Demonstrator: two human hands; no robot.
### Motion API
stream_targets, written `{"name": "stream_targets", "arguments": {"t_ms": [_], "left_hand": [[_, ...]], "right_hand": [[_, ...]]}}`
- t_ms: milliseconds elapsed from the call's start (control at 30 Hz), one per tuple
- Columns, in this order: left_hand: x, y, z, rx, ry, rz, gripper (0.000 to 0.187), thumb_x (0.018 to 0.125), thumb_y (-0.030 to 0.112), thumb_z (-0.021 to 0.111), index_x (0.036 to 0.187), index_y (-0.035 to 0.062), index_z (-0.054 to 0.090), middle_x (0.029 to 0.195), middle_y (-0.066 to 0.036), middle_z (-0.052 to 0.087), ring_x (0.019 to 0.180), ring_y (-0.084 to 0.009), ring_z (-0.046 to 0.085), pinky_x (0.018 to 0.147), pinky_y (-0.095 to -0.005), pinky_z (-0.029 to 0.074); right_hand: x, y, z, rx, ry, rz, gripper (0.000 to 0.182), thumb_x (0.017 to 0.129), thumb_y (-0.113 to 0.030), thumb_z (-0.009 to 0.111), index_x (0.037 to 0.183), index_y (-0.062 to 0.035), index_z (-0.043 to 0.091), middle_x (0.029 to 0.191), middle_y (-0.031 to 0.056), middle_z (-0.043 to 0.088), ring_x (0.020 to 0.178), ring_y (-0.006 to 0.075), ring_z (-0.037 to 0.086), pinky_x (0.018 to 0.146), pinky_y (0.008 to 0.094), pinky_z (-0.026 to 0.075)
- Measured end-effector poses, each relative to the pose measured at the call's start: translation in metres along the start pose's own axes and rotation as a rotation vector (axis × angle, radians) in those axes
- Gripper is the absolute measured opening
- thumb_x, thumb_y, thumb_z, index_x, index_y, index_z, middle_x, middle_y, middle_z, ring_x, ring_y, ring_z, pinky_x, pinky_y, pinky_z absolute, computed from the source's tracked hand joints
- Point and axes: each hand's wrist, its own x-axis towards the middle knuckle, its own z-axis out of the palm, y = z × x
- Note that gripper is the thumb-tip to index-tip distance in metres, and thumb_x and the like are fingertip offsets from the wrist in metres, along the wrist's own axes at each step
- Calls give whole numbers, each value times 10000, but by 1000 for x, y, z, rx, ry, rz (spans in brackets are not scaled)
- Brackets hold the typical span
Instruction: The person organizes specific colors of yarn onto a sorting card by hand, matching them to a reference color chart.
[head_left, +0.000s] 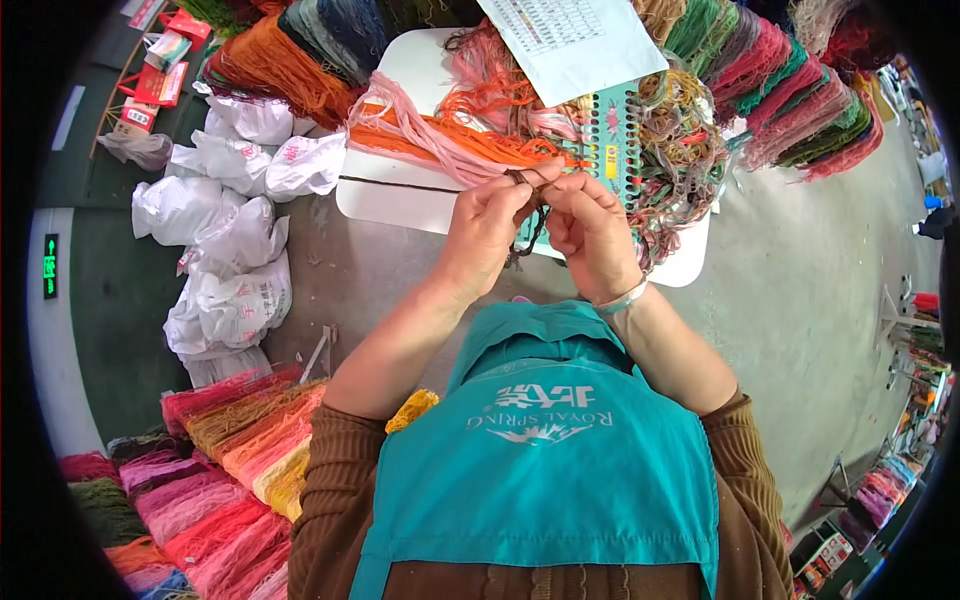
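My left hand (485, 232) and my right hand (592, 225) are close together over the front of a white table (390, 210). Both are closed, fingertips pinched on dark brown thread (541, 218), part of which dangles below the fingers. A straight dark strand (400, 184) runs leftward across the tabletop from near my left hand. Just beyond my hands lie orange yarn (400, 138) and pink yarn (440, 145). Past my right hand is a teal thread card (612, 125) with holes along its edges and a yellow label. Tangled multicoloured thread (675, 150) is heaped beside it.
A printed sheet (575, 45) lies over the table's far part. Hanks of coloured yarn (770, 90) hang behind, with more yarn bundles (215, 480) at lower left. White plastic bags (235, 235) are piled on the left. Grey floor (790, 260) extends to the right.
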Motion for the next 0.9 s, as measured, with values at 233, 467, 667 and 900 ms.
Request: {"name": "stream_targets", "arguments": {"t_ms": [233,467,667,900], "left_hand": [[3,-4,-4,-11,-23,46,366,936,88,399,1201,-95,573,1324,-210,530,1246,-259,485,1075,-414,354],[2,-3,-6,306,-23,140,346,929,47,386,1157,-122,584,1306,-216,545,1222,-253,510,1069,-378,364],[1,-3,-6,320,-19,154,353,925,34,382,1170,-127,580,1294,-218,552,1208,-245,522,1058,-366,374],[1,0,0,279,-8,194,290,921,50,433,1047,-133,620,1239,-235,585,1212,-250,524,1048,-368,382]], "right_hand": [[-1,-3,3,-61,-25,90,82,876,-117,648,801,-124,616,631,-67,514,487,26,406,428,195,245],[0,4,1,-31,22,41,80,882,-130,653,809,-127,619,636,-71,509,507,18,403,438,193,255],[-2,-1,3,-28,30,65,82,885,-131,646,808,-124,619,660,-74,512,520,14,401,442,190,257],[-1,6,-1,-78,-37,87,102,878,-114,636,779,-120,608,656,-75,505,523,15,399,439,186,254]]}}
